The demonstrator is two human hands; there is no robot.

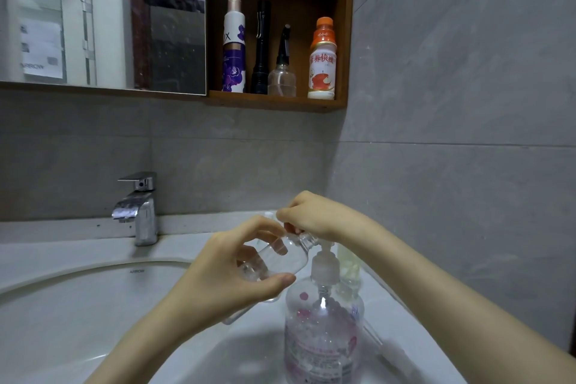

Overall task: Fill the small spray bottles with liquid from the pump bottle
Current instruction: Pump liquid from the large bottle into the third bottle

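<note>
A large clear pump bottle (pixel 324 330) with pink print stands on the white counter at the lower right. My left hand (pixel 230 274) grips a small clear bottle (pixel 280 256), tilted on its side, its open neck pointing right toward the pump head (pixel 325 262). My right hand (pixel 314 215) is above the pump, its fingers curled at the small bottle's neck; the fingertips are hidden. A second small bottle with pale yellowish liquid (pixel 349 268) stands just behind the pump bottle.
A round white sink basin (pixel 78 299) lies left, with a chrome tap (pixel 140 209) behind it. A wooden wall shelf (pixel 277 101) holds a purple bottle, a black torch, a trigger sprayer (pixel 282 72) and an orange-capped drink. A clear tube-like part (pixel 389 349) lies right of the pump bottle.
</note>
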